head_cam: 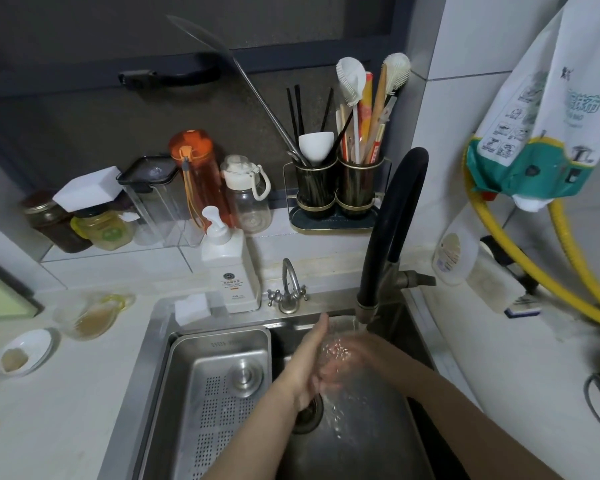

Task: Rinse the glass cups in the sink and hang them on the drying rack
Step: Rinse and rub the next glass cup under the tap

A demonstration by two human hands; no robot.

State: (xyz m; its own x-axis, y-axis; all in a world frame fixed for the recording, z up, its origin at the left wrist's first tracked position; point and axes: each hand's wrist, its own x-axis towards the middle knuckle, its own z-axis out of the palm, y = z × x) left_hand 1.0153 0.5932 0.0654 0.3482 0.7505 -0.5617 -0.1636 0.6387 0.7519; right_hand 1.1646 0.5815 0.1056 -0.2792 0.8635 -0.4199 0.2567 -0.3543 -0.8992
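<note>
You held a cup [336,351] under the tap [364,315], both hands [312,355] [357,351] wrapped around it, fingers curled.

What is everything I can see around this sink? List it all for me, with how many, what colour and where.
Glass cup: one, clear, under the running black tap, between both hands.
Sink: one, steel, centre; perforated steel tray in its left half.
Small tap: one, silver, behind the sink.
Pump bottle: one, white, behind the sink.
Water bottles: orange and clear, on the back ledge.
Jars: two, brown and yellow, ledge left.
Utensil holder: one, black, two cups, ledge.
Hoses: yellow, right.
Left hand: beside the cup.
Right hand: blurred behind the water.
</note>
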